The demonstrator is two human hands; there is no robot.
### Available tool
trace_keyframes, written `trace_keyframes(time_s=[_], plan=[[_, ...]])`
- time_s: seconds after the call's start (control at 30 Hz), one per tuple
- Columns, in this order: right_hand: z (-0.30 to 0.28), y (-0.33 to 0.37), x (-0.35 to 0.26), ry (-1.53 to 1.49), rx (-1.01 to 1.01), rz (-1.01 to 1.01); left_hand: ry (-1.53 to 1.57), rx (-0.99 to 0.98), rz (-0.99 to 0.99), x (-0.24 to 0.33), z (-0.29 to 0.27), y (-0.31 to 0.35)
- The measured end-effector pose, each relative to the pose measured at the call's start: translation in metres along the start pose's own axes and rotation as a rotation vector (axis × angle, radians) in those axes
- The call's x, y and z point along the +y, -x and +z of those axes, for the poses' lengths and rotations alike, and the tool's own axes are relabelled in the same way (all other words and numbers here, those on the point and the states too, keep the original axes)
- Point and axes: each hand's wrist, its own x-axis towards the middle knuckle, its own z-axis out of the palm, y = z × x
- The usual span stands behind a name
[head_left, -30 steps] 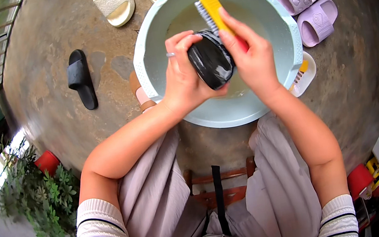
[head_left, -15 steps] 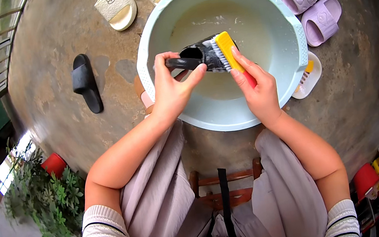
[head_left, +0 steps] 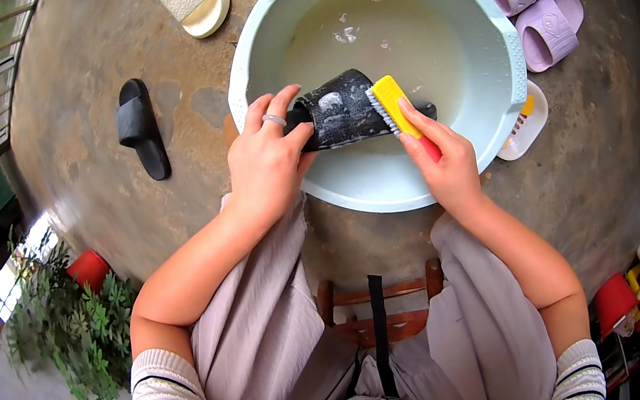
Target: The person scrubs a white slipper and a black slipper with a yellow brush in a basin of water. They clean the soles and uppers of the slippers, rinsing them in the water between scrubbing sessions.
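Above the cloudy water of a pale blue basin, my left hand grips a black slide slipper by its left end, a ring on one finger. White suds smear the slipper's broad strap, which faces up. My right hand holds a yellow and red scrub brush. Its white bristles point left and touch the right edge of the strap. The slipper's other end shows beyond the brush, partly hidden by it.
A matching black slipper lies on the concrete floor at left. Cream slides and purple slides surround the basin. A white dish sits by its right rim. A potted plant stands at lower left.
The slipper has turned so its strap top now faces up, rather than its opening. My left hand has rolled over with it, and the brush has shifted slightly down and right.
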Motion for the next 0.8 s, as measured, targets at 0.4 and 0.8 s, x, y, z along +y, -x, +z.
trace_keyframes(time_s=[0.4,0.8], plan=[[0.004,-0.034,-0.018,0.003,0.050,-0.148,0.261,0.271,0.259,-0.006,0.011,-0.003],[0.028,-0.025,-0.031,-0.148,-0.053,-0.235,0.267,0.280,0.104,-0.006,0.018,0.002]])
